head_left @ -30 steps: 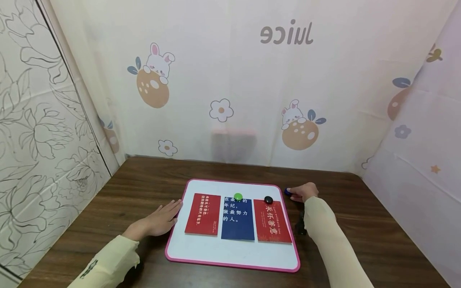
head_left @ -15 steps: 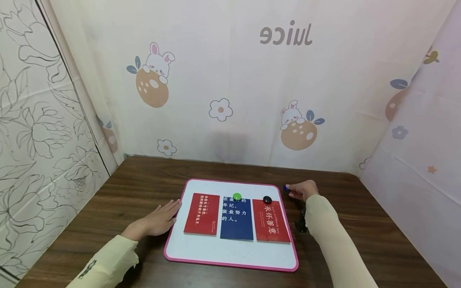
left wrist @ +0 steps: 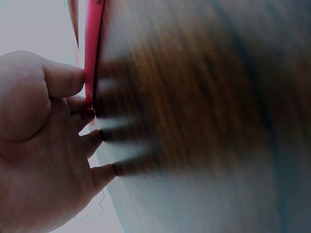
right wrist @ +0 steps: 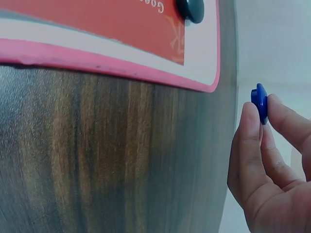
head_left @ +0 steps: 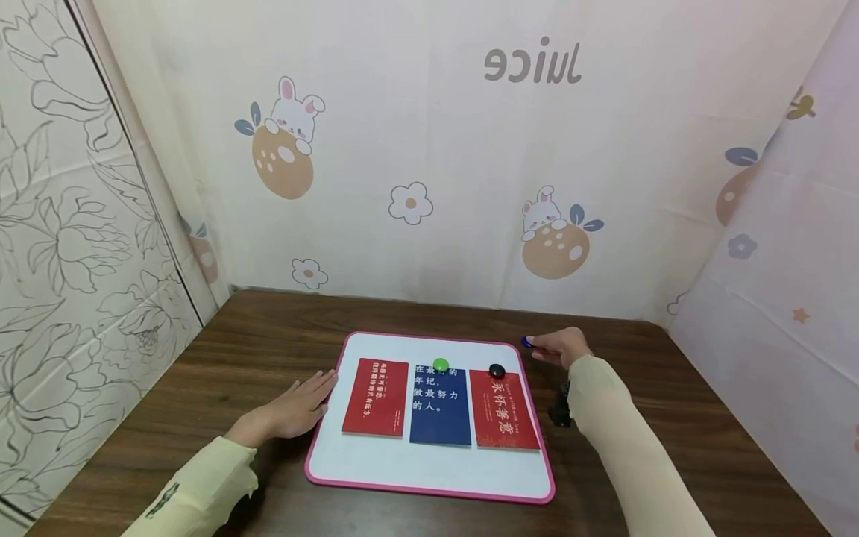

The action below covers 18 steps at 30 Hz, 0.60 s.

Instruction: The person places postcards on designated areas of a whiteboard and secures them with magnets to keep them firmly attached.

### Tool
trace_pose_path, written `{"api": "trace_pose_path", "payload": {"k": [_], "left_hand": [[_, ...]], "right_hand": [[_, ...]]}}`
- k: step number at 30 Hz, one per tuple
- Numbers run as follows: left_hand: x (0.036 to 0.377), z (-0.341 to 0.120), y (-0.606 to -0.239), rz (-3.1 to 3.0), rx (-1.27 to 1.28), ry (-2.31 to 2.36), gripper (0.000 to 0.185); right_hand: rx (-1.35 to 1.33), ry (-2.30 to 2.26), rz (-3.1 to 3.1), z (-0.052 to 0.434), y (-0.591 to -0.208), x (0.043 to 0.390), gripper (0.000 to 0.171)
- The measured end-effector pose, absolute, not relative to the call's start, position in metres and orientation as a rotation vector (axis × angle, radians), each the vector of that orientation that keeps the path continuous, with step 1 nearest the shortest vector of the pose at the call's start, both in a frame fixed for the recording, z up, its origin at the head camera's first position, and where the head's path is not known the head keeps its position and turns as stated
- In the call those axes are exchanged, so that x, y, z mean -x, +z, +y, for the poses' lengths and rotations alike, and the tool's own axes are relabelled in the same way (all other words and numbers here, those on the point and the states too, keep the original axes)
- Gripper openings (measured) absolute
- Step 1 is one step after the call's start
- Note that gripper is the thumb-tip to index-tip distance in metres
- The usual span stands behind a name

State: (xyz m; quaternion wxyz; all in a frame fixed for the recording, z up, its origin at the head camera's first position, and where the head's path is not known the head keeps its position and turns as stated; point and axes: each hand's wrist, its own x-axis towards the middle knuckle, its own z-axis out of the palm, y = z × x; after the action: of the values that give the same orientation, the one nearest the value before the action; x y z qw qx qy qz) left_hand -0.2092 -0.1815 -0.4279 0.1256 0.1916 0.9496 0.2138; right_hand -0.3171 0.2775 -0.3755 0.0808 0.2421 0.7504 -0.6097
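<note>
My right hand (head_left: pixel 564 345) pinches a round blue magnet (right wrist: pixel 262 103) between thumb and fingers, just off the far right corner of a pink-framed whiteboard (head_left: pixel 429 471). Fingers straight, my left hand (head_left: pixel 291 410) touches the board's left edge; in the left wrist view its thumb meets the pink frame (left wrist: pixel 91 53). Three cards lie in a row on the board: a red card (head_left: pixel 376 406) on the left, a blue card (head_left: pixel 440 425) in the middle, another red card (head_left: pixel 505 425) on the right. A green magnet (head_left: pixel 441 365) sits on the blue card's top edge, a black magnet (head_left: pixel 496 371) on the right card's.
The board lies on a dark wooden table (head_left: pixel 282 313). Behind it hangs a pale curtain (head_left: pixel 429 149) printed with rabbits and flowers. A small black object (head_left: pixel 560 412) shows beside the right sleeve. Floral-lined fabric (head_left: pixel 74 246) stands at the left.
My right hand has moved slightly away from me and to the left with the blue magnet, rising a little. The left hand has stayed at the board's edge.
</note>
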Motion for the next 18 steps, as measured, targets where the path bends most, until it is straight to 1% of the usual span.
{"api": "trace_pose_path", "payload": {"k": [15,18], "left_hand": [[0.210,-0.182,-0.429,2.774,-0.552,0.623,0.060],[0.209,-0.182,-0.429,2.771,-0.552,0.632,0.061]], "right_hand": [[-0.584,-1.801,2.230,0.256,-0.369,0.319,0.033],[-0.544,-1.796,2.224,0.252,-0.369,0.321,0.030]]}}
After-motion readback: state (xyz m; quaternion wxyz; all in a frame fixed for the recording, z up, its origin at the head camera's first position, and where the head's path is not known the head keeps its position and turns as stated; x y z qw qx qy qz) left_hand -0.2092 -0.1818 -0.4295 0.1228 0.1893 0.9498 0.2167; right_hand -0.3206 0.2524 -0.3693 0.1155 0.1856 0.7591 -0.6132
